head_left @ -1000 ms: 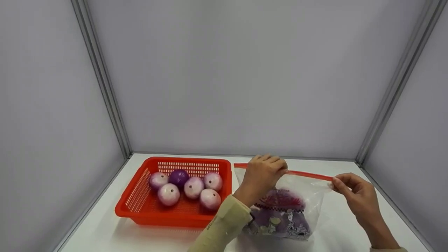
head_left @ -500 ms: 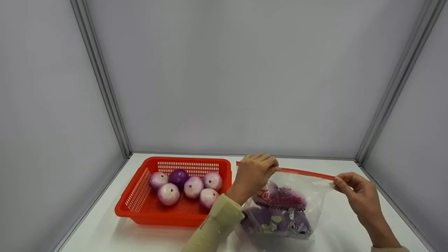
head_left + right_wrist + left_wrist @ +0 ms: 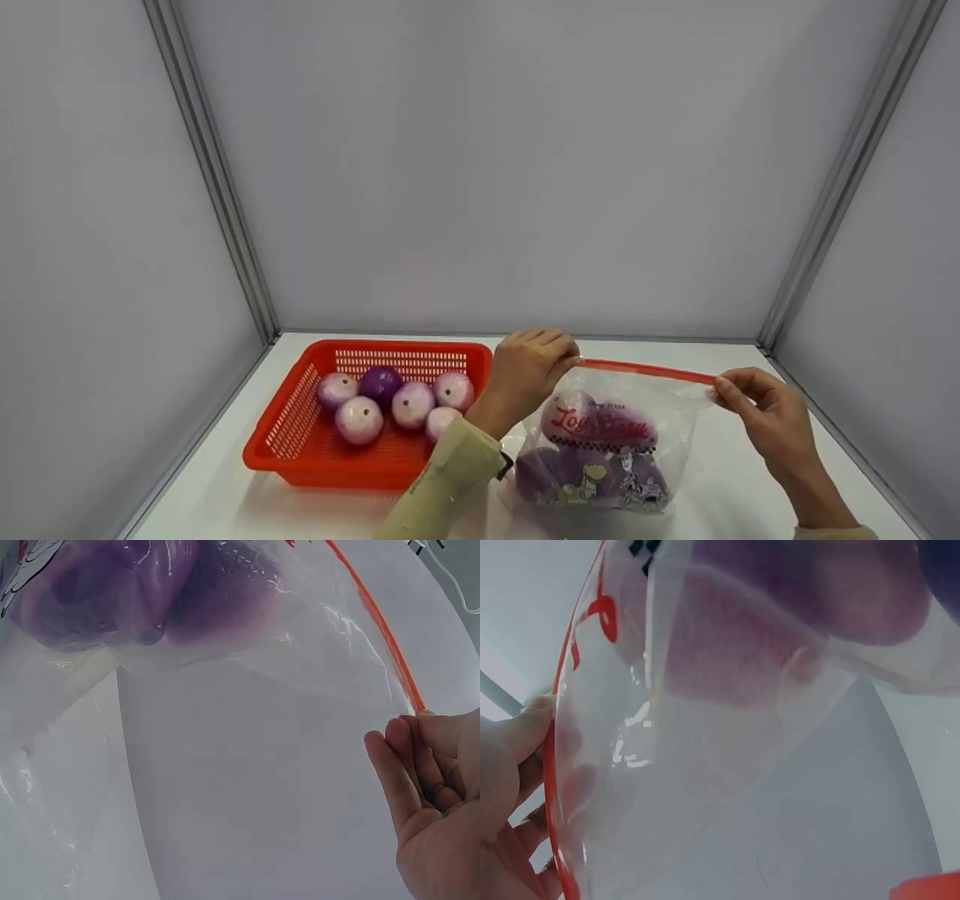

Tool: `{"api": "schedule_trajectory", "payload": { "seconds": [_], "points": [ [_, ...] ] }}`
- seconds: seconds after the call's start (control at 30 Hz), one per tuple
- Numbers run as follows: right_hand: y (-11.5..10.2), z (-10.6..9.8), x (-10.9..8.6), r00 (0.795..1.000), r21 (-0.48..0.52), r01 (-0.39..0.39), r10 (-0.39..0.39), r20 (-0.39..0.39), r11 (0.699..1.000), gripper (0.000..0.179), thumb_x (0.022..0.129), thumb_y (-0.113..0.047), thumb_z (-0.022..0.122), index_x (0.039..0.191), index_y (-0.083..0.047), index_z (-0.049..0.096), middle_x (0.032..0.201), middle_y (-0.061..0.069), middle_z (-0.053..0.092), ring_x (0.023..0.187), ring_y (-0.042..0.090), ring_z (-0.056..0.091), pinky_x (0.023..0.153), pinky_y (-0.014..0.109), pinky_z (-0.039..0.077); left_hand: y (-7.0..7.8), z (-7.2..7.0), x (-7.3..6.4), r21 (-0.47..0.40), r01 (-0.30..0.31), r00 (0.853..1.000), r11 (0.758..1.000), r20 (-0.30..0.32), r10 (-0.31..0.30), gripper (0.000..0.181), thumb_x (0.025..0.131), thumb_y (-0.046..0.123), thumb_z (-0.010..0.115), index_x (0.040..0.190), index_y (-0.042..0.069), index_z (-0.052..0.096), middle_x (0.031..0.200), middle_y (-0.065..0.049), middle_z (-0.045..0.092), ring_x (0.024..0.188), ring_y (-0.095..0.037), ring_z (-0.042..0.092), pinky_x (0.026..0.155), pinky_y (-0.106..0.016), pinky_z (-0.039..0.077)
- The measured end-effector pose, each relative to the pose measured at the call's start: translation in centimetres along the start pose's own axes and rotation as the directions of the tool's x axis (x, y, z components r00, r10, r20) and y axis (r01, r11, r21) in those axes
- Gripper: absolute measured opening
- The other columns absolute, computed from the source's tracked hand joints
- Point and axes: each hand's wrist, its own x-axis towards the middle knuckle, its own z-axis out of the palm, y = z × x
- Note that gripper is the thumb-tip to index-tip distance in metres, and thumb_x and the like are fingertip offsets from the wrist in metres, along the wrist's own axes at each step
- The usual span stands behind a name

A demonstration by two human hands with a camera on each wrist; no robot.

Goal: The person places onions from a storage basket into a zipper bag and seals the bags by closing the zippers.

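A clear zip bag [image 3: 675,427] with printed cartoon figures and a red zip strip [image 3: 645,368] stands on the white table, holding several purple onions [image 3: 637,476]. My left hand [image 3: 529,371] pinches the red strip toward its left end; in the left wrist view the thumb [image 3: 532,724] lies on one side of the strip, the fingers on the other. At the strip's right end, my right hand [image 3: 772,420] pinches the bag's corner between thumb and forefinger. The strip is drawn taut between both hands. Its far left end is hidden behind my left hand.
Left of the bag sits a red plastic basket [image 3: 300,475] with several purple-white onions [image 3: 360,420] in it. My left sleeve [image 3: 442,480] overlaps the basket's right front corner. Grey-white panels [image 3: 525,187] enclose the table at the back and both sides.
My left hand has slid leftward along the red strip, uncovering more of it and of the bag's print. The right hand has stayed at the right corner.
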Motion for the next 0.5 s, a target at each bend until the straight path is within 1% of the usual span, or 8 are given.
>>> {"api": "schedule_trajectory", "payload": {
  "seconds": [0.17,0.5],
  "points": [
    [-0.2,-0.2,0.0,1.000,0.020,0.006,-0.006,0.014,1.000,0.023,0.100,-0.007,0.067,0.105,0.015,0.066,0.088,-0.003,0.070,0.080,0.006,0.071,0.079,0.018,0.061,-0.2,-0.1,-0.3,0.023,-0.009,1.000,1.000,-0.019,0.009,0.015,0.100,0.035,0.068,0.095,0.023,0.074,0.093,0.010,0.074,0.090,-0.011,0.071,0.078,-0.029,0.058],
    [0.1,-0.2,0.1,1.000,-0.027,0.016,-0.015,0.007,1.000,0.023,0.102,-0.010,0.066,0.106,0.012,0.067,0.086,-0.005,0.070,0.081,0.004,0.070,0.080,0.018,0.061,-1.1,-0.8,-0.8,-0.021,0.015,1.000,1.000,-0.015,-0.016,0.015,0.102,0.032,0.066,0.097,0.020,0.074,0.094,0.007,0.074,0.089,-0.013,0.071,0.081,-0.031,0.059]
  ]
}}
